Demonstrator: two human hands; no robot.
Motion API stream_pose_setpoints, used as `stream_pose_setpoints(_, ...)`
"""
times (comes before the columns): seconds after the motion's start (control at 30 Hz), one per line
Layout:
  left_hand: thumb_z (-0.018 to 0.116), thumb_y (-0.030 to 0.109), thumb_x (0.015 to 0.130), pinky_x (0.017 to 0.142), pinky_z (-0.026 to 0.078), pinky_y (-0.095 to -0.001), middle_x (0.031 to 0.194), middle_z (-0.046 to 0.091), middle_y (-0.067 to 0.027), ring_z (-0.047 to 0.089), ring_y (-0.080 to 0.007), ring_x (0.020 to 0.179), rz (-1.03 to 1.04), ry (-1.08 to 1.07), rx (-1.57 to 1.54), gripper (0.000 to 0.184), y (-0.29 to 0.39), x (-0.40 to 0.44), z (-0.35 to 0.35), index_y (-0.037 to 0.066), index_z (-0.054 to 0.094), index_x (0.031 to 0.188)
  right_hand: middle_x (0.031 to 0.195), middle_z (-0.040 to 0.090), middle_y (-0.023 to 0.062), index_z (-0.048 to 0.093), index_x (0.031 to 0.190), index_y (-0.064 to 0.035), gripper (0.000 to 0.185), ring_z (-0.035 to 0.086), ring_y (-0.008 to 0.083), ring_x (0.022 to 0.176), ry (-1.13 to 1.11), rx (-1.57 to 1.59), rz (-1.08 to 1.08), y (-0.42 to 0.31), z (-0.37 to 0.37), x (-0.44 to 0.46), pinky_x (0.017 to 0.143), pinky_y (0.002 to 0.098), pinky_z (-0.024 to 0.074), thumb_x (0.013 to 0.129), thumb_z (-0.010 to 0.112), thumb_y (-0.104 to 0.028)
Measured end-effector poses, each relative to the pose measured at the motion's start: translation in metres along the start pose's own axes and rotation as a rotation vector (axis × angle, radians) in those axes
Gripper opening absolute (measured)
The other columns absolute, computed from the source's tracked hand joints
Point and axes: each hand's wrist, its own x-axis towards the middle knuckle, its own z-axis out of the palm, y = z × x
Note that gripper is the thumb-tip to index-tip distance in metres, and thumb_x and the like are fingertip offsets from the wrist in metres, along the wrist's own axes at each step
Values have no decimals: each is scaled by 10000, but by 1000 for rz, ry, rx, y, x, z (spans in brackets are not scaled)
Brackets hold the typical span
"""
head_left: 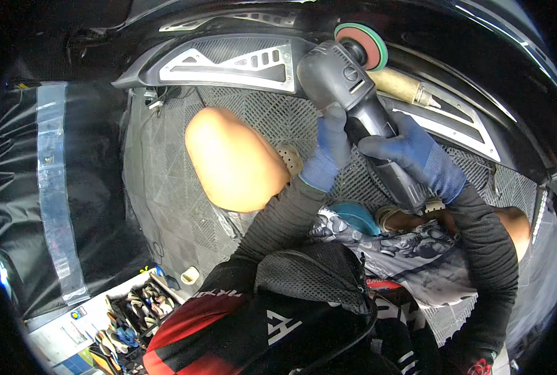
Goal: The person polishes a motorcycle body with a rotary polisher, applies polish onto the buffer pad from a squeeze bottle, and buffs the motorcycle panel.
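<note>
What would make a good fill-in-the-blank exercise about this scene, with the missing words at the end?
1. The left hand and the right hand both wear knitted-cuff ____.
2. Those hands are at one black power tool, whose pad is shaped ____.
3. The pad's reddish face has a ____ rim.
4. Apart from its pale strip, the sheeting at the picture's left is ____.

Missing words: gloves; round; green; black.

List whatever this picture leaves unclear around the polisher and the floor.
All in the head view:
- Pad: front face turned away.
- Left hand: fingers mostly behind the polisher.
- Yellowish cylinder: one end covered by the polisher.
- Blue round object: partly behind patterned cloth.
- Small items, lower left: too small to identify.
</note>
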Motion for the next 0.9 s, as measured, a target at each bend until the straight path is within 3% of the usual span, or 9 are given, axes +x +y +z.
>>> stream_pose_setpoints(0.1,313,932,815,845,580,-374,1107,676,-153,683,-258,984,-56,13,33,1058,3,-4,2,13,543,1285,1111,691,163,483,1367,72,823,682,176,937,0,34,-20,0,-5,-11,835,301,560,775,846,-370)
stream_pose_setpoints(0.13,470,731,877,903,555,-368,1184,642,-132,655,-239,1053,-31,-79,-49,854,0,-5,0,10,506,1334,1103,691,160,497,1354,72,814,684,175,924,-12,49,-16,1,-7,-17,827,303,562,771,847,-376)
stream_pose_setpoints(0.23,650,409,950,982,523,-364,1285,599,-118,619,-225,1147,-29,-124,-143,621,-6,-10,4,7,468,1388,1080,689,147,522,1336,54,787,686,166,875,45,116,-37,20,-9,-30,795,302,567,759,852,-368)
stream_pose_setpoints(0.4,858,102,735,997,527,-401,1291,602,-123,616,-250,1169,-276,-213,-307,814,9,-22,32,-6,424,1416,986,694,128,596,1263,1,708,655,168,921,162,185,-11,22,-10,-70,806,329,532,690,871,-312)
stream_pose_setpoints(0.5,966,135,627,968,545,-383,1290,602,-131,618,-249,1166,-310,-228,-264,995,46,-29,64,-7,392,1427,1022,695,113,601,1254,7,711,658,188,929,192,190,-189,47,-8,-80,849,348,524,665,875,-281)
stream_pose_setpoints(0.63,1000,223,592,962,548,-385,1259,608,-135,619,-231,1160,-216,-298,294,1034,64,-28,69,8,403,1408,1125,682,100,564,1303,8,749,657,205,951,203,196,-336,70,0,-77,898,360,519,669,873,-244)
stream_pose_setpoints(0.73,994,210,605,964,545,-388,1272,605,-133,635,-241,1133,-282,-239,-141,1025,51,-22,63,0,401,1414,1134,672,97,517,1356,4,787,647,192,970,178,161,-211,42,-8,-76,904,355,518,690,868,-228)
stream_pose_setpoints(0.83,925,284,717,976,539,-389,1292,598,-135,638,-245,1130,-190,-245,-203,916,26,-17,37,-15,409,1413,1105,670,103,471,1396,15,801,638,163,963,53,257,-68,22,-10,-58,874,326,526,732,850,-225)
stream_pose_setpoints(0.9,819,458,813,977,535,-381,1310,590,-136,625,-240,1154,-112,-119,-138,860,21,-14,24,-25,426,1406,1087,670,107,468,1396,22,762,641,143,921,-10,307,-38,25,-8,-42,830,292,532,775,825,-237)
